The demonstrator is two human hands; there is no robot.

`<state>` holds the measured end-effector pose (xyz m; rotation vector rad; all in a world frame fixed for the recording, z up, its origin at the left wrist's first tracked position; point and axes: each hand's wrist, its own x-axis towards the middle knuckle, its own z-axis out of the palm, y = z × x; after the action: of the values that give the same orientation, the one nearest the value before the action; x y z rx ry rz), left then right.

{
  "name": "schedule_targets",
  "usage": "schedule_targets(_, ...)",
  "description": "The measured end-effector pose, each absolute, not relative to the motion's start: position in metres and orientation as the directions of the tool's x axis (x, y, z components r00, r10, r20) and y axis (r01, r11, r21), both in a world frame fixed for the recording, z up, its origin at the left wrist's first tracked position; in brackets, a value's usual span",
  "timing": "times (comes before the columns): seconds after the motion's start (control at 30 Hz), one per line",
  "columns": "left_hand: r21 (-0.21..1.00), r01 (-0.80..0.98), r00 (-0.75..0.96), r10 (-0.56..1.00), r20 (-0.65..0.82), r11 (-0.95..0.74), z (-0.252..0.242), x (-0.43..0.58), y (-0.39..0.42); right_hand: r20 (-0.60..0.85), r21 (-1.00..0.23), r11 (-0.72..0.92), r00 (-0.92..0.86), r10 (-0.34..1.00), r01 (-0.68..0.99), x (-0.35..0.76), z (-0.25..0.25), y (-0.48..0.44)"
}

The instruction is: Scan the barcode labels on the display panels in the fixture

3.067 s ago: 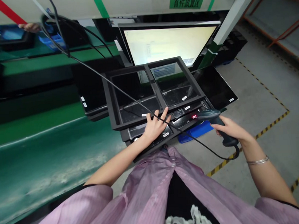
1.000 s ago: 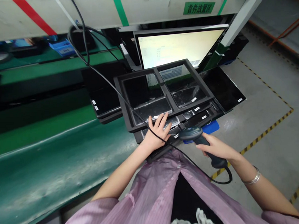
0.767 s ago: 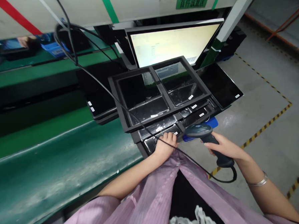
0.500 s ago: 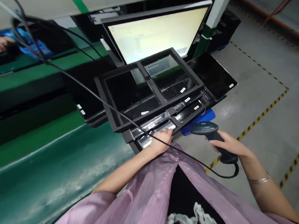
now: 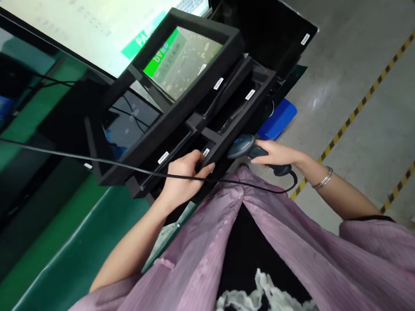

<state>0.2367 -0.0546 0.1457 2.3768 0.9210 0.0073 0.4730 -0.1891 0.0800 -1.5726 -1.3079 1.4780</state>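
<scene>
My right hand (image 5: 279, 152) is wrapped around the handle of a dark barcode scanner (image 5: 241, 147), whose head faces left toward the stacked trays. The scanner's black cable (image 5: 124, 163) runs left across my left wrist. With bent fingers, my left hand (image 5: 186, 177) grips the near edge of a lower black tray (image 5: 224, 143). Its fingertips are partly hidden by the rim. On top of the stack lies another black divided tray (image 5: 150, 123), with glossy dark panels in its two compartments. Small white labels (image 5: 249, 95) show along the panels' near edges.
Behind the trays stands a lit monitor (image 5: 82, 27) with a green banner. A glossy black panel (image 5: 266, 27) lies at the back right. A blue object (image 5: 278, 119) sits below the trays' right end. Yellow-black tape (image 5: 351, 120) marks the floor.
The view has moved closer to the trays. My right hand has brought the scanner left, near the lower tray's edge. A green banner now shows on the monitor and reflects in the top panel.
</scene>
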Motion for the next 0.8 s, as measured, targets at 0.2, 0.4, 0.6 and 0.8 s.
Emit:
schedule_targets(0.2, 0.538, 0.617, 0.754, 0.628, -0.193, -0.575, 0.154, 0.237, -0.053, -0.394, -0.893, -0.313, -0.226, 0.891, 0.324, 0.457, 0.078, -0.17)
schedule_targets(0.4, 0.559, 0.608, 0.754, 0.63, -0.183, -0.565, 0.155, 0.239, -0.054, -0.389, -0.899, -0.289, -0.297, 0.872, 0.33, 0.45, 0.081, -0.161)
schedule_targets(0.6, 0.56, 0.616, 0.748, 0.634, -0.195, -0.554, 0.154, 0.24, -0.055, -0.4, -0.891, -0.29, -0.301, 0.865, 0.35, 0.448, 0.078, -0.161)
schedule_targets(0.8, 0.564, 0.616, 0.749, 0.632, -0.201, -0.55, 0.155, 0.239, -0.055, -0.377, -0.893, -0.26, -0.297, 0.877, 0.366, 0.448, 0.084, -0.161)
